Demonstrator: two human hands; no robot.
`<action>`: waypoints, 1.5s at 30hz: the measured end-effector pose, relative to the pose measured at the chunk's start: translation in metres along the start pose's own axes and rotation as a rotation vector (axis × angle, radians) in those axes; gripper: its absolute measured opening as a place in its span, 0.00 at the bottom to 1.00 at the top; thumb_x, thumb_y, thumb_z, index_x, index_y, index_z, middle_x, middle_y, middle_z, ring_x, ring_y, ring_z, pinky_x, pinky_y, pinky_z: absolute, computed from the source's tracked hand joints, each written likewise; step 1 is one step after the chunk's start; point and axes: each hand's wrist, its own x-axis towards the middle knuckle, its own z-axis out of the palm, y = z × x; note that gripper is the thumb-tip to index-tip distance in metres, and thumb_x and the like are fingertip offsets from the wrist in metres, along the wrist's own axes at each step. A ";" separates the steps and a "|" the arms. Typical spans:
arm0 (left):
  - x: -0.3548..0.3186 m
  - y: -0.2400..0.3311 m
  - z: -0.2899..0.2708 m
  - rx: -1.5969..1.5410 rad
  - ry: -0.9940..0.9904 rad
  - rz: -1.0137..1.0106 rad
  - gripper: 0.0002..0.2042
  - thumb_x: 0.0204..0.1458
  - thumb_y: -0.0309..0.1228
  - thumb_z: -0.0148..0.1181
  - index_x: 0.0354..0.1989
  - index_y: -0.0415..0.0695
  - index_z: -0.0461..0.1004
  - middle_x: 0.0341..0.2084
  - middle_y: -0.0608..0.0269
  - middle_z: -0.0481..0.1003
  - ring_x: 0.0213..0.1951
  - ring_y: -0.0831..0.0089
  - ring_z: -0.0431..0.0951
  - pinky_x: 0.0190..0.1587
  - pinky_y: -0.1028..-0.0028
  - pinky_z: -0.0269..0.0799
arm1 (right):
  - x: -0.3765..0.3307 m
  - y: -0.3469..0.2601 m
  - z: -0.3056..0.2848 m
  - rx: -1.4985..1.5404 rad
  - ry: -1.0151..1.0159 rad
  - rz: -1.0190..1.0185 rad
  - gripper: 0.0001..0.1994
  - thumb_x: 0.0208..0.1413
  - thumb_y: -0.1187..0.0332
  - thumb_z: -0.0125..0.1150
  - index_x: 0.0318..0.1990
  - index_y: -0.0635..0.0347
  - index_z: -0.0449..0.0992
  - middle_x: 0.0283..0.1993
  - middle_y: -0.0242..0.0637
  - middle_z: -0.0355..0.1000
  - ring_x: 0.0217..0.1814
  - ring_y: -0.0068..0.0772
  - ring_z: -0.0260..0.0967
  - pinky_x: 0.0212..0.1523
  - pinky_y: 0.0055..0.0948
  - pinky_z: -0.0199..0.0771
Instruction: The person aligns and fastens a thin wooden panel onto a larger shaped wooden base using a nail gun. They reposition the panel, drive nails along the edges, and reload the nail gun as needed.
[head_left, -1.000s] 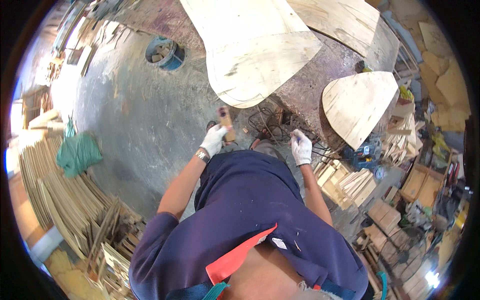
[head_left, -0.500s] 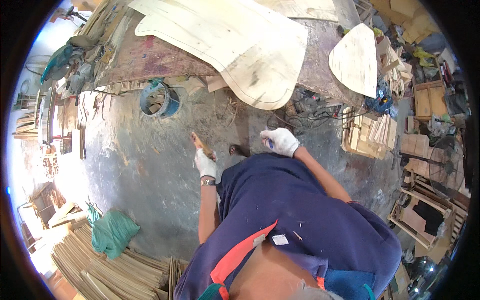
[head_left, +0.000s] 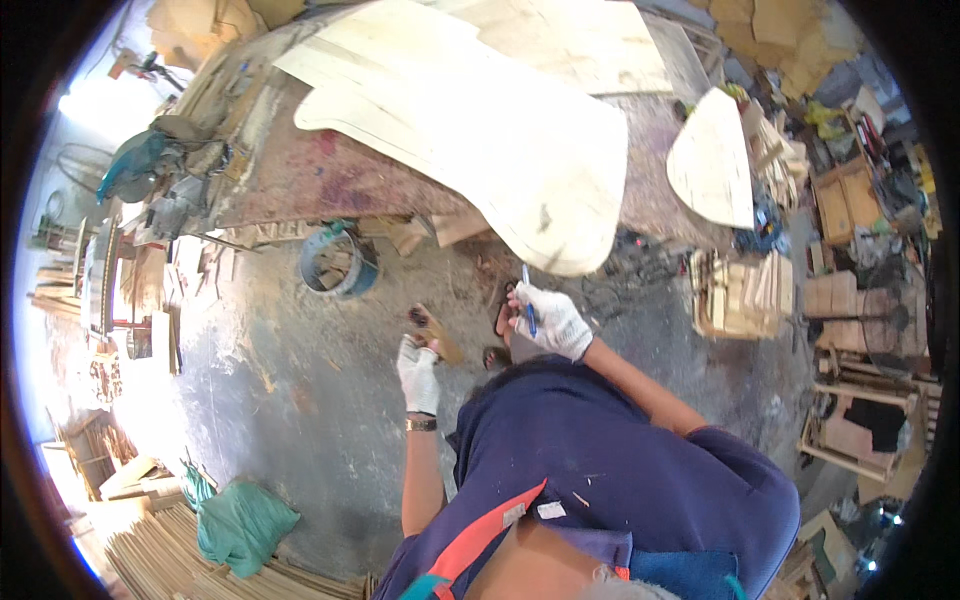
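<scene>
Loads of clutter here, biggest first. Grey concrete floor [head_left: 250, 420] filling the whole middle and left, dusty and stained. Up at 12 o'clock, a long reddish workbench [head_left: 330, 180] with a huge pale plywood sheet [head_left: 480, 130] lying on top, rounded end hanging over the edge toward the hands. Second smaller plywood cutout [head_left: 712, 160] at about 2 o'clock, well apart from the big one. Down at 7 o'clock, a stack of thin wood strips [head_left: 170, 560] with a green cloth bag [head_left: 240, 525] slumped just beside it. Over at 3 o'clock, a pile of short wood blocks [head_left: 745, 295], more crates and scrap behind it, too jumbled to sort out. Blue bucket [head_left: 338, 262] on the floor at roughly 11 o'clock from the hands, tucked just under the bench edge. Teal power tool [head_left: 135, 165] sitting on the bench's far left end, 10 o'clock.

Now the small stuff. Left hand [head_left: 418, 372], white glove, clenched around a short brownish wooden piece [head_left: 432, 332] sticking out toward 12 o'clock; hard to tell exactly what it is. Right hand [head_left: 550, 322], also gloved, grasping a blue pen [head_left: 528, 302] pointing up toward the overhanging sheet. Both hands near each other, not touching, just below the sheet's rounded edge. Nothing blocking either hand; only the navy shirt covering the lower view.
</scene>
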 end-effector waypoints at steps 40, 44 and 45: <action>0.583 0.115 0.085 -0.066 0.236 -0.434 0.21 0.59 0.48 0.65 0.52 0.47 0.75 0.40 0.59 0.78 0.37 0.65 0.78 0.46 0.58 0.76 | 0.027 0.187 -0.065 0.463 1.559 1.030 0.26 0.65 0.51 0.57 0.55 0.70 0.76 0.51 0.48 0.77 0.45 0.44 0.78 0.43 0.43 0.81; 0.586 0.112 0.099 -0.253 -0.002 -0.344 0.22 0.64 0.44 0.59 0.57 0.39 0.72 0.46 0.53 0.80 0.44 0.56 0.83 0.46 0.56 0.81 | 0.026 0.156 -0.062 0.413 1.660 1.104 0.27 0.65 0.50 0.57 0.52 0.72 0.78 0.48 0.48 0.79 0.43 0.44 0.79 0.41 0.46 0.82; 0.582 0.113 0.104 -0.288 0.035 -0.301 0.21 0.64 0.43 0.59 0.56 0.39 0.73 0.47 0.53 0.80 0.44 0.55 0.83 0.46 0.54 0.82 | 0.025 0.151 -0.061 0.331 1.634 1.139 0.28 0.65 0.50 0.56 0.53 0.73 0.76 0.50 0.50 0.78 0.45 0.44 0.79 0.43 0.45 0.82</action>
